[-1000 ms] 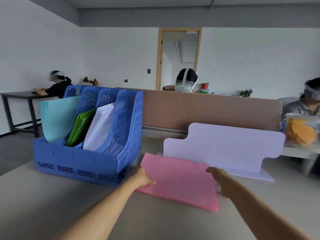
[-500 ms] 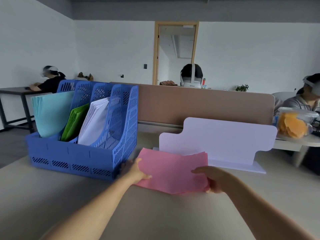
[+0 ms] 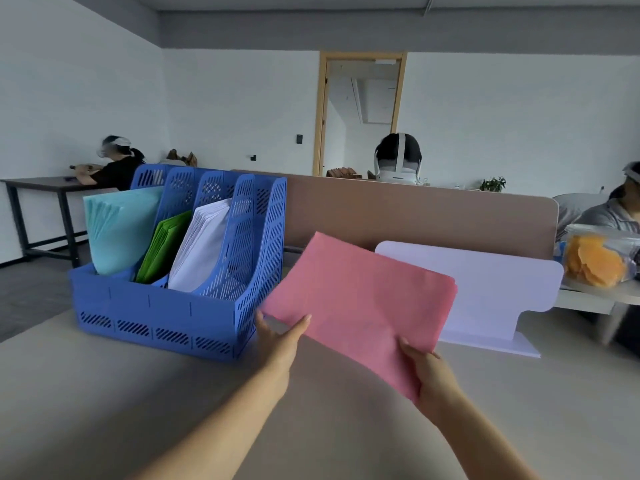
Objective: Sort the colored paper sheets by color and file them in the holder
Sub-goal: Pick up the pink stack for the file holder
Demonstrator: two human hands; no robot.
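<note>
So I've got two hands on one bunch of pink paper (image 3: pixel 360 299) (can't count the sheets, the edges blur together). My left hand (image 3: pixel 277 344) pinches its lower left corner, thumb on top. My right hand (image 3: pixel 429 379) grips the bottom corner, fingers curled around the edge. The paper is up off the table (image 3: pixel 104 393), tilted, just right of the blue holder (image 3: pixel 156 306) and in front of one white stand (image 3: pixel 491 282). The holder has four slots, and three have paper in them. From the left that's one light blue stack (image 3: pixel 117 233), one green stack (image 3: pixel 166 251) and one white stack (image 3: pixel 204 251), all leaning back. There's also one bag of orange snacks (image 3: pixel 592 261) off to the right
</note>
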